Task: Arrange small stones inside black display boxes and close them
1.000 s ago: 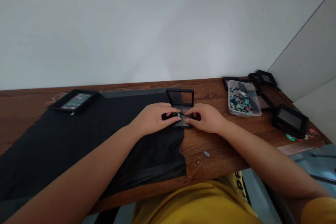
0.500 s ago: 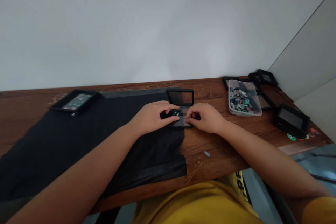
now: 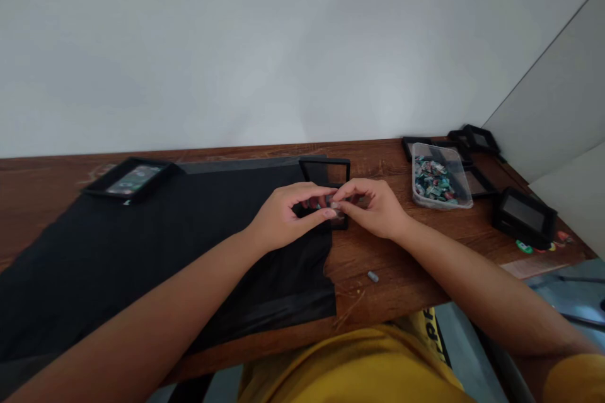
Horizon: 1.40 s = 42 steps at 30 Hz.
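Both hands meet over an open black case whose lid frame [image 3: 348,171] stands upright at the back with a see-through window. My left hand [image 3: 293,215] has thumb and forefinger closed together over the case; dark and reddish glints show between them, too small to name. At its fingertips, my right hand [image 3: 375,206] pinches, thumb against forefinger, with a tiny pale thing at the tips that I cannot make out. Most of the case's base [image 3: 341,225] is hidden under the hands.
A clear plastic tub [image 3: 466,203] of small colourful pieces stands to the right, near several black frames [image 3: 524,217]. Another black frame [image 3: 135,179] lies at the left on a black cloth [image 3: 189,245]. A small grey cylinder [image 3: 373,277] rests on the wooden table [image 3: 401,280].
My right hand has moved left until its fingertips meet those of my left hand. My left hand has shifted slightly right over the case. The lid stays upright.
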Each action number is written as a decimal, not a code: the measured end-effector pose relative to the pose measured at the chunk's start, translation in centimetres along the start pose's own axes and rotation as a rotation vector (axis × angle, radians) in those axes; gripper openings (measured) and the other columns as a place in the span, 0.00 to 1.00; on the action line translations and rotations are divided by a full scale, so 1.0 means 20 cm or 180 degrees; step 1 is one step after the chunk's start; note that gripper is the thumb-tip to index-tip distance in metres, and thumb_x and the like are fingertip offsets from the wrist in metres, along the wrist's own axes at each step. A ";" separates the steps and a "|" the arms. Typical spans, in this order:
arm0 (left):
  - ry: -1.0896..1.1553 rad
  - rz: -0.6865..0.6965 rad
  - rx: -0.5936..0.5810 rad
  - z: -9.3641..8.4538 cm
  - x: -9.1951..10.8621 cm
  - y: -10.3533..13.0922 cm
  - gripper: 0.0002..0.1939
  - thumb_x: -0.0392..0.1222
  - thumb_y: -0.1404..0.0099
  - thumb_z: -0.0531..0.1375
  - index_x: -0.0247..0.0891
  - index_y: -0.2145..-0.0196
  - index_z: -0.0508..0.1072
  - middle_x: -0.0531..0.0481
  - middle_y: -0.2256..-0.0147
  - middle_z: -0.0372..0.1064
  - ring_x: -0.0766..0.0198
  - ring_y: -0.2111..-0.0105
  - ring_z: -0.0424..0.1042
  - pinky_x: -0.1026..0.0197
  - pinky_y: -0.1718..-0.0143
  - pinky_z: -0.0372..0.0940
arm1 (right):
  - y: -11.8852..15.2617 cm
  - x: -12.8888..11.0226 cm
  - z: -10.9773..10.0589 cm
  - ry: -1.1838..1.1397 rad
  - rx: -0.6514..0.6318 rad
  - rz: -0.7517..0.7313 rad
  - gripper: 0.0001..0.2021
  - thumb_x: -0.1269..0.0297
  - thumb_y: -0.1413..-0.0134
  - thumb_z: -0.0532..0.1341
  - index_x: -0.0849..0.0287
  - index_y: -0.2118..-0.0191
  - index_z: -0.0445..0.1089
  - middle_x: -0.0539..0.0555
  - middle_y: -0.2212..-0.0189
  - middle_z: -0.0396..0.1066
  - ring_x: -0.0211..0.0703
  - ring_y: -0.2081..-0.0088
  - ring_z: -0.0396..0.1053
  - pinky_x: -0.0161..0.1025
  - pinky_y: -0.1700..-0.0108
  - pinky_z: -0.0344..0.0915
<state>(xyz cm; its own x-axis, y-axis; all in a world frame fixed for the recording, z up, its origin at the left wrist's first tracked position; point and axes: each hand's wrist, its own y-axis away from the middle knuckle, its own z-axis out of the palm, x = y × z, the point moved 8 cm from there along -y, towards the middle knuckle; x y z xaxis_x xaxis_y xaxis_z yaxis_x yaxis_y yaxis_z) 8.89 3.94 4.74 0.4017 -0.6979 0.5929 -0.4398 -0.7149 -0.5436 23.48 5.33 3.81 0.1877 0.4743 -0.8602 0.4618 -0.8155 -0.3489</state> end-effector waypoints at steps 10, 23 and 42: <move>-0.0293 0.0471 0.0282 -0.05 0.06 0.00 0.12 0.51 0.29 0.65 0.41 0.56 0.82 0.49 0.68 0.81 0.62 0.69 0.78 0.58 0.63 0.74 | 0.02 -0.01 0.02 -0.0136 -0.0073 0.0022 0.08 0.68 0.42 0.63 0.56 0.56 0.75 0.54 0.57 0.81 0.42 0.57 0.79 0.42 0.51 0.73; -0.0652 0.0598 0.0108 -0.05 0.04 0.00 0.13 0.51 0.28 0.63 0.41 0.56 0.82 0.53 0.74 0.76 0.64 0.72 0.74 0.60 0.66 0.70 | 0.01 -0.01 -0.06 0.0595 0.0047 0.0218 0.14 0.69 0.43 0.62 0.55 0.50 0.68 0.56 0.53 0.80 0.42 0.60 0.78 0.39 0.59 0.71; -0.1059 -0.0219 -0.0718 0.05 -0.16 0.03 0.20 0.58 0.29 0.59 0.43 0.54 0.84 0.53 0.73 0.71 0.63 0.73 0.72 0.62 0.70 0.64 | 0.01 0.09 -0.11 0.2154 -0.0314 0.1222 0.16 0.72 0.46 0.68 0.54 0.52 0.71 0.54 0.53 0.82 0.58 0.49 0.78 0.52 0.49 0.70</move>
<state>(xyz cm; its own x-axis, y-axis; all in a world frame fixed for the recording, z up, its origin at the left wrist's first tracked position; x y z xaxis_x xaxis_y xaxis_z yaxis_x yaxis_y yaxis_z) 8.13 5.83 1.92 0.6581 -0.6508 0.3785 -0.5531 -0.7590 -0.3434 25.84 6.73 2.91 0.8227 0.2898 -0.4890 0.3264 -0.9452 -0.0110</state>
